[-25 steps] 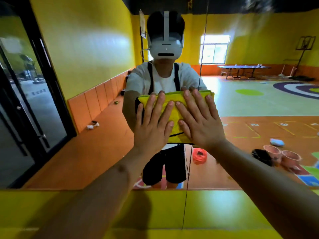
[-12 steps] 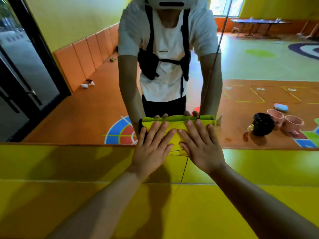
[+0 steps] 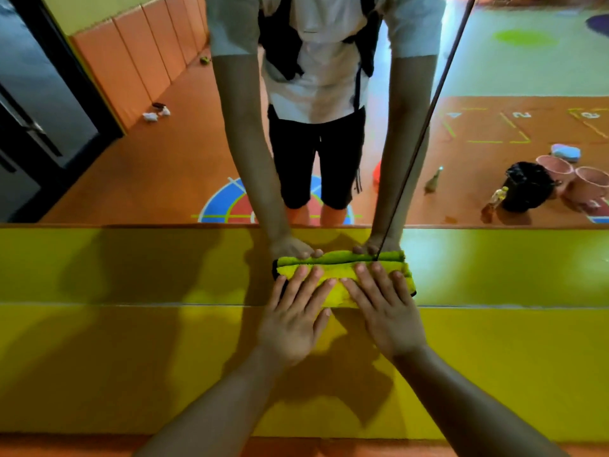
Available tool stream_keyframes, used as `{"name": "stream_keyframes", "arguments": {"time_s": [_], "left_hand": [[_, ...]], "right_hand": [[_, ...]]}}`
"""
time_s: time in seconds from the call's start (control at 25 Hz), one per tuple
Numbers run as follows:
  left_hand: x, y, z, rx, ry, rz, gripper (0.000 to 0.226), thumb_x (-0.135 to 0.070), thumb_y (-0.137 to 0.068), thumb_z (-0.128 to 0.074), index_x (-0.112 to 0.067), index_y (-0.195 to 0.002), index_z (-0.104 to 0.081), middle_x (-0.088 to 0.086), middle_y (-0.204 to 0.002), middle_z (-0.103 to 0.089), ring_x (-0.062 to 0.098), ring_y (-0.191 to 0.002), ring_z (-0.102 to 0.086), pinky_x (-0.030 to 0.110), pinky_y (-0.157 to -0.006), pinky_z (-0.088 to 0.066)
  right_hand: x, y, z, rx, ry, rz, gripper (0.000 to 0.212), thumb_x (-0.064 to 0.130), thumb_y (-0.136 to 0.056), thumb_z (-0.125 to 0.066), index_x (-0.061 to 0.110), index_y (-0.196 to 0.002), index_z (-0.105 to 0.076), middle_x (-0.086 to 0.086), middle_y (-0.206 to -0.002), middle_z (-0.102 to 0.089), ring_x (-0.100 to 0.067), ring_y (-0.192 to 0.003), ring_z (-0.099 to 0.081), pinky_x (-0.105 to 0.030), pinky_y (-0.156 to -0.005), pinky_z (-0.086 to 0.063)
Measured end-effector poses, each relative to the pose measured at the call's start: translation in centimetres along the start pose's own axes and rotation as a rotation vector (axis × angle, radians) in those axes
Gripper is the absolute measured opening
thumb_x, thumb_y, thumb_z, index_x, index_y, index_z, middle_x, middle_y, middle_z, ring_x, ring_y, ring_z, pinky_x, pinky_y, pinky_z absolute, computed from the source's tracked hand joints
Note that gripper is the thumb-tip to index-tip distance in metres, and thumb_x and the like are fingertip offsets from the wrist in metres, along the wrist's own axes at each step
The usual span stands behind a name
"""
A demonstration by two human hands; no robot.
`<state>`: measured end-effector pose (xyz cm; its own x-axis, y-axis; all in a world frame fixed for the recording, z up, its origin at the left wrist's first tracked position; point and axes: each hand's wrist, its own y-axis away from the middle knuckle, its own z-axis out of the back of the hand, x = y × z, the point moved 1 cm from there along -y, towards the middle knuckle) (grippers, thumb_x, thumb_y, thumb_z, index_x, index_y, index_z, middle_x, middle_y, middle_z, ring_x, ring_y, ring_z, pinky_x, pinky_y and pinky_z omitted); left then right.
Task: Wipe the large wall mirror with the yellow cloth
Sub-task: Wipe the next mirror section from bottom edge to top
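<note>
Your left hand (image 3: 293, 321) and right hand (image 3: 385, 311) both lie flat on the yellow cloth (image 3: 339, 271), fingers straight and slightly spread, pressing it rather than gripping it; neither hand curls round anything. The 2 hands sit side by side, with their index fingers close together over the middle of the cloth. The cloth is folded into a long strip and lies at the very bottom edge of the mirror (image 3: 131, 176), where the glass meets the yellow padding (image 3: 164, 357) beneath it. You cannot tell whether the cloth rests on the glass itself or on the top of the padding. Its far edge touches its own reflection. A thin dark seam (image 3: 425, 127) runs down the glass at a slant and ends at the cloth, just above the fingers of your right hand. In the glass you see yourself bent forward, in a white T-shirt and black shorts, with 2 arms reaching down to the cloth. Well off to the right in the reflection stand a black bin (image 3: 527, 189) and 2 pink buckets (image 3: 555, 166), with a blue object (image 3: 565, 151) just behind them
</note>
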<state>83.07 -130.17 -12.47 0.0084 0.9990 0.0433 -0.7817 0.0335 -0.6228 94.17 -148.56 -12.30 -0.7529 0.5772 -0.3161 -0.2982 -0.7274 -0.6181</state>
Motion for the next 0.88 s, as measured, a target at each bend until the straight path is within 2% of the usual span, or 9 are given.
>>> {"name": "stream_keyframes", "arguments": {"time_s": [0.12, 0.2, 0.28, 0.36, 0.44, 0.56, 0.64, 0.76, 0.88], "left_hand": [[-1.1, 3.2, -0.9, 0.200, 0.069, 0.072, 0.064, -0.048, -0.099, -0.052, -0.026, -0.156, -0.034, -0.001, -0.168, -0.017, 0.020, -0.155, -0.015, 0.052, -0.123, -0.023], [-1.8, 4.7, -0.9, 0.324, 0.078, 0.125, 0.065, -0.049, -0.100, -0.047, -0.026, -0.158, -0.031, 0.000, -0.169, -0.012, 0.019, -0.156, -0.009, 0.053, -0.123, -0.019], [-2.3, 5.4, -0.4, 0.380, 0.100, 0.156, 0.062, -0.048, -0.101, -0.041, -0.025, -0.158, -0.030, 0.001, -0.169, -0.011, 0.018, -0.156, -0.007, 0.054, -0.124, -0.016], [-2.9, 5.4, 0.4, 0.375, 0.145, 0.185, 0.055, -0.045, -0.103, -0.040, -0.025, -0.155, -0.039, 0.001, -0.167, -0.020, 0.017, -0.155, -0.014, 0.053, -0.124, -0.017], [-3.3, 5.6, 1.3, 0.323, 0.192, 0.184, 0.044, -0.038, -0.103, -0.044, -0.025, -0.144, -0.054, 0.002, -0.160, -0.038, 0.019, -0.150, -0.030, 0.053, -0.120, -0.026], [-3.4, 5.8, 2.7, 0.262, 0.152, 0.111, 0.024, -0.024, -0.095, -0.061, -0.023, -0.117, -0.069, 0.003, -0.133, -0.062, 0.027, -0.122, -0.059, 0.051, -0.097, -0.049], [-3.2, 5.4, 3.2, 0.342, 0.090, 0.139, 0.039, -0.022, -0.081, -0.076, -0.025, -0.118, -0.065, 0.001, -0.120, -0.062, 0.027, -0.104, -0.063, 0.043, -0.082, -0.051], [-2.8, 4.1, 2.2, 0.455, 0.014, 0.241, 0.062, -0.023, -0.062, -0.091, -0.028, -0.119, -0.064, 0.002, -0.112, -0.064, 0.028, -0.097, -0.063, 0.041, -0.074, -0.052], [-3.0, 3.1, 2.2, 0.386, -0.006, 0.201, 0.048, -0.018, -0.065, -0.088, -0.026, -0.108, -0.069, -0.002, -0.099, -0.062, 0.025, -0.095, -0.059, 0.038, -0.076, -0.047]], "right_hand": [[2.4, 3.2, -1.6, 0.116, -0.121, -0.050, 0.065, 0.030, -0.097, -0.046, 0.018, -0.159, -0.032, -0.007, -0.170, -0.016, -0.026, -0.158, -0.008, -0.047, -0.127, -0.008], [4.0, 4.1, -1.2, 0.204, -0.193, -0.128, 0.059, 0.040, -0.101, -0.045, 0.017, -0.155, -0.042, -0.011, -0.167, -0.026, -0.027, -0.157, -0.015, -0.050, -0.126, -0.016], [5.6, 4.3, 0.2, 0.321, -0.235, -0.209, 0.062, 0.047, -0.103, -0.039, 0.017, -0.157, -0.037, -0.010, -0.167, -0.026, -0.026, -0.157, -0.018, -0.051, -0.125, -0.018], [6.7, 4.3, 1.3, 0.390, -0.257, -0.276, 0.060, 0.044, -0.102, -0.036, 0.019, -0.157, -0.038, -0.009, -0.167, -0.028, -0.024, -0.156, -0.019, -0.050, -0.123, -0.018], [7.0, 4.9, 2.1, 0.428, -0.269, -0.281, 0.056, 0.035, -0.099, -0.038, 0.018, -0.151, -0.049, -0.009, -0.163, -0.036, -0.024, -0.154, -0.025, -0.049, -0.120, -0.021], [6.2, 5.9, 3.5, 0.434, -0.276, -0.154, 0.052, 0.025, -0.086, -0.043, 0.017, -0.130, -0.068, -0.007, -0.152, -0.052, -0.026, -0.143, -0.044, -0.048, -0.112, -0.028], [5.5, 6.2, 4.5, 0.422, -0.251, -0.133, 0.045, 0.024, -0.081, -0.042, 0.019, -0.118, -0.068, -0.005, -0.139, -0.064, -0.025, -0.132, -0.050, -0.045, -0.102, -0.035], [5.0, 5.2, 5.0, 0.383, -0.190, -0.230, 0.041, 0.023, -0.078, -0.038, 0.021, -0.116, -0.053, -0.004, -0.117, -0.068, -0.026, -0.112, -0.060, -0.044, -0.090, -0.039], [4.2, 4.3, 5.2, 0.365, -0.153, -0.227, 0.042, 0.022, -0.083, -0.038, 0.021, -0.118, -0.060, -0.002, -0.101, -0.065, -0.029, -0.098, -0.063, -0.045, -0.087, -0.038]]}}
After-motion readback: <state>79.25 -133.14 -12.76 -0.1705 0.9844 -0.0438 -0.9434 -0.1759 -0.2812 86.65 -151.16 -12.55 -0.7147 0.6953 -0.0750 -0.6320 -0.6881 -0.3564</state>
